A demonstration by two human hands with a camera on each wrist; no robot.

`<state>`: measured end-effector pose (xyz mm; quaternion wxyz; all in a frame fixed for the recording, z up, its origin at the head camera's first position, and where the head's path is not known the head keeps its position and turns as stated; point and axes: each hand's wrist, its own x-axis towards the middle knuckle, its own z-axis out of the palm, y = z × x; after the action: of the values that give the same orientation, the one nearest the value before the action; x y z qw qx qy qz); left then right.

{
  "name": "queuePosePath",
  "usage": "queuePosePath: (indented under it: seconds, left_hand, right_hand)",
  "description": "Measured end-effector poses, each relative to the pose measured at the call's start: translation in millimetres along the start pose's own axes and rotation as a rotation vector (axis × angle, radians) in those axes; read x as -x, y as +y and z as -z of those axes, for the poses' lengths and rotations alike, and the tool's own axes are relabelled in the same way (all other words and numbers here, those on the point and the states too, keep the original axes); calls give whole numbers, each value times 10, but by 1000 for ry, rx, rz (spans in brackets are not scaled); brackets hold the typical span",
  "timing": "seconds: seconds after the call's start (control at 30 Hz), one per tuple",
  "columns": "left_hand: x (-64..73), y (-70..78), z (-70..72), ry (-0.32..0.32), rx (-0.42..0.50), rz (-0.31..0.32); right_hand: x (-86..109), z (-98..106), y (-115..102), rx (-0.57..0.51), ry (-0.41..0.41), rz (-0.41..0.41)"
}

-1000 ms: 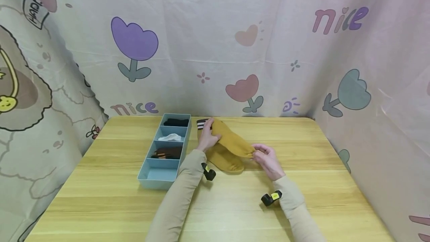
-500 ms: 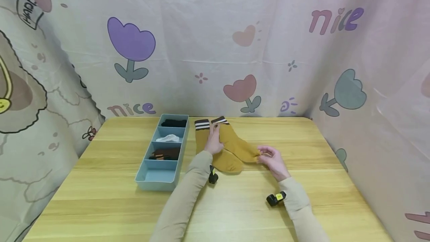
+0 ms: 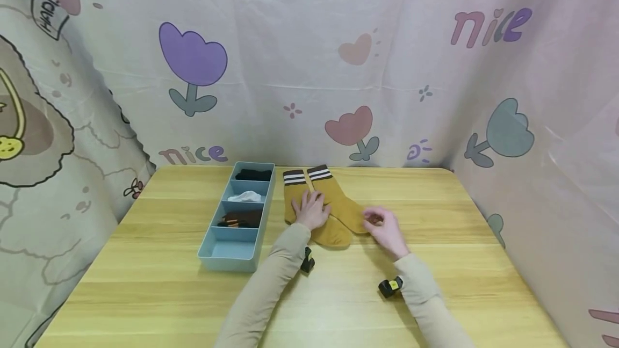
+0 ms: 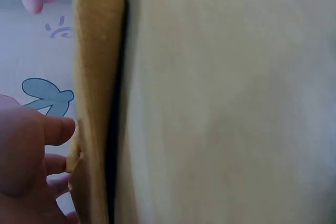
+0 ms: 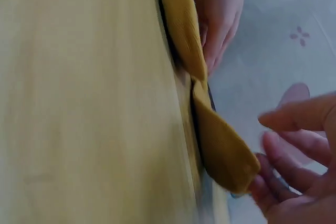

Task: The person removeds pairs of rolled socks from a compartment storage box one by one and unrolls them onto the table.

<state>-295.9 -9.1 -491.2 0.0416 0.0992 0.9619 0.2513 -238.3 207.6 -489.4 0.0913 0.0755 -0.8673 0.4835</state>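
Note:
Two mustard-yellow socks lie on the table with their brown-and-white striped cuffs toward the back. The right sock (image 3: 344,204) partly overlaps the left sock (image 3: 335,236) near the foot. My left hand (image 3: 311,211) rests on both socks with its fingers spread. In the left wrist view its fingers (image 4: 62,129) touch the yellow cloth. My right hand (image 3: 387,231) is at the toe of the right sock. The right wrist view shows its lower fingers (image 5: 265,179) against that toe (image 5: 231,161), thumb and fingers apart, pinching nothing.
Left of the socks stands a blue-grey divided box (image 3: 205,258). From back to front its compartments hold black cloth (image 3: 253,175), white cloth (image 3: 245,196) and dark brown cloth (image 3: 246,218); the front one shows a bare floor. A printed curtain (image 3: 271,122) hangs behind the table.
My left hand has let go of the right sock's upper part and come down flat onto both socks. The right sock now lies flat, and the right hand has loosened from its toe.

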Motion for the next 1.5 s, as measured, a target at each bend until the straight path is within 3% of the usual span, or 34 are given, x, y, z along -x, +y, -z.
queuePosePath:
  seconds: [0.1,0.33,0.7,0.9,1.1,1.5]
  left_hand:
    - [3,-22,0,-58,33,28]
    - [-1,-68,18,-54,30,19]
    - [-43,-91,45,-42,13,73]
    - [-33,-58,8,-8,8,112]
    - [-8,-23,-6,12,24,145]
    - [-40,-40,76,-61,64,156]
  right_hand:
    - [-3,-63,-14,120,-75,21]
    - [-31,-137,-22,253,-170,-11]
    - [-37,-259,-112,434,-208,99]
    - [2,-292,-159,536,-222,98]
    - [1,-248,-142,557,-237,79]
    - [-113,-115,-66,538,-277,33]
